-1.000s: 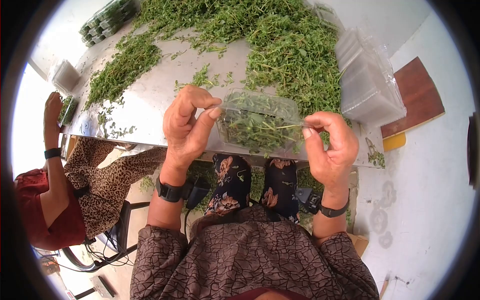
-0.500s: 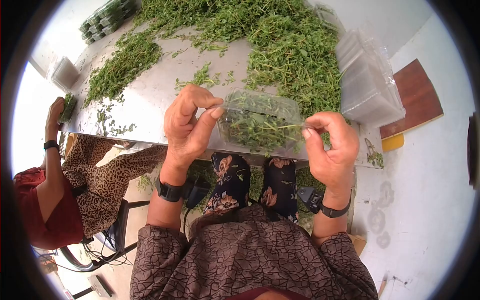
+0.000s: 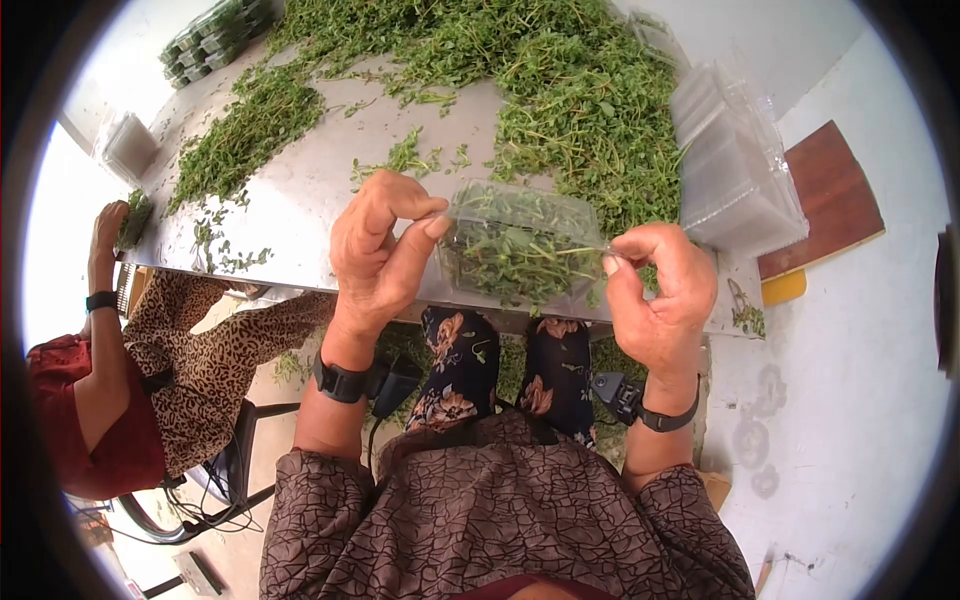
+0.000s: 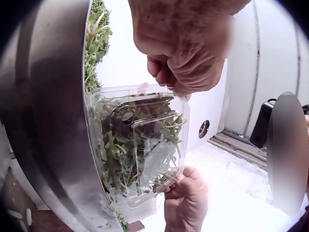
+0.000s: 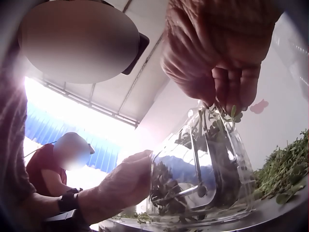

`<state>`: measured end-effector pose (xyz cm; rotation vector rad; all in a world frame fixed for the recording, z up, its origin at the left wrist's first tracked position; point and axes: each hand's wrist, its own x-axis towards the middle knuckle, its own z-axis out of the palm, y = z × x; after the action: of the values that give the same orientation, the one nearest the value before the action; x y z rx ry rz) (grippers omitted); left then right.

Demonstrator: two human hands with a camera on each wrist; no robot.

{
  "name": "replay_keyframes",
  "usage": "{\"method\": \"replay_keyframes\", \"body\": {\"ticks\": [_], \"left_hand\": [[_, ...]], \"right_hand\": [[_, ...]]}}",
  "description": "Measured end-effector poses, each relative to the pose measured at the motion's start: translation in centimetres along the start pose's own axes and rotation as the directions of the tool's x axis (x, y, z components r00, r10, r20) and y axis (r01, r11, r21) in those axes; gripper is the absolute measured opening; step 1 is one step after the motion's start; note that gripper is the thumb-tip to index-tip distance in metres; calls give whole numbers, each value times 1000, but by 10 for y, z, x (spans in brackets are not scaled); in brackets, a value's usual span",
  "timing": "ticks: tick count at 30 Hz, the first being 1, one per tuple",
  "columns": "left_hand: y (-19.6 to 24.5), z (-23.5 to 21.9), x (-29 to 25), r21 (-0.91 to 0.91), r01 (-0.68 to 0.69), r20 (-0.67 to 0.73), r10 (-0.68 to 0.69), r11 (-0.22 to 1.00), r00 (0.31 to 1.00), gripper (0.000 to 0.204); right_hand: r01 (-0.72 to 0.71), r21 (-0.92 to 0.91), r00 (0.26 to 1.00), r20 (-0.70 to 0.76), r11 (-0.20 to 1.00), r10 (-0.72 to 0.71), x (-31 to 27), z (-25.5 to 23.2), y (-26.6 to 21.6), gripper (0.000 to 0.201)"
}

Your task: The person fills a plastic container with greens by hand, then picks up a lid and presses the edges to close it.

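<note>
A clear plastic clamshell box hangs level between my hands, close over the table's front edge. Leafy green sprigs fill it and show through its walls. My left hand pinches the box's left rim between thumb and forefinger. At the opposite end, thumb and fingers of my right hand pinch the rim corner, where some stems reach the edge. In the right wrist view a few leaves stick out of the box right beneath the right fingertips. The left wrist view shows the lid lying over the greens.
A large heap of greens covers the table's back and right; a smaller pile lies left. Nested clear boxes stand at right. Filled boxes are stacked far left. Another person sits at left, a hand by a filled box.
My hands keep their pinch on the box and have hardly moved. At left, the other person's hand has shifted slightly beside their box.
</note>
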<state>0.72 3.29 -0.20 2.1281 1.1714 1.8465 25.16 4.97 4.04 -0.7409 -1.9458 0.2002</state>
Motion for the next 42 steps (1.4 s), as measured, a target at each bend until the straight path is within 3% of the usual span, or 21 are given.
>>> {"method": "replay_keyframes", "body": {"ticks": [8,10,12,16,28,42], "left_hand": [[1,3,3,-4,20,-59,-20,1000,998,16],[1,3,3,-13,29,-59,-29,1000,998,15],[0,4,1,-117,125,-57,-132,985,990,11],[1,5,0,-113,126,-69,-134,986,989,9],[3,1,-6,-92,81,-24,-83,992,996,4],[7,2,-3,-54,69,-72,-73,996,995,12]], "right_hand": [[29,-21,1000,11,999,-28,0,1,3,14],[-60,82,998,-24,995,62,-2,5,5,14],[-88,119,995,-37,989,93,-6,8,8,15],[-189,216,978,-46,958,203,-12,10,10,19],[-137,195,987,-61,971,152,-15,10,12,16],[-46,139,990,-128,989,64,-10,13,12,13]]}}
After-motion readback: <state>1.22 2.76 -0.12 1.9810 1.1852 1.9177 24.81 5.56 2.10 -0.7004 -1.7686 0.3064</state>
